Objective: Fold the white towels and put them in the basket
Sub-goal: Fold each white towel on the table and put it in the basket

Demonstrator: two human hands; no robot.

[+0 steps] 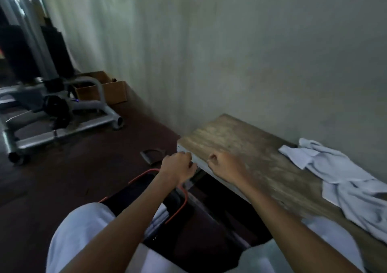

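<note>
A heap of crumpled white towels [345,180] lies on the right part of the wooden table [240,147]. On the floor between my knees stands a dark basket with an orange rim [185,197], and a folded white towel [161,214] shows inside it. My left hand [178,167] hovers above the basket's far rim, fingers curled, nothing visible in it. My right hand [224,164] is a loose fist at the table's near left corner, also holding nothing that I can see.
A grey wall runs behind the table. To the far left stand a metal exercise machine [52,113] and an open cardboard box [104,88]. A small dark handle-like object [154,155] lies on the dark red floor near the table corner.
</note>
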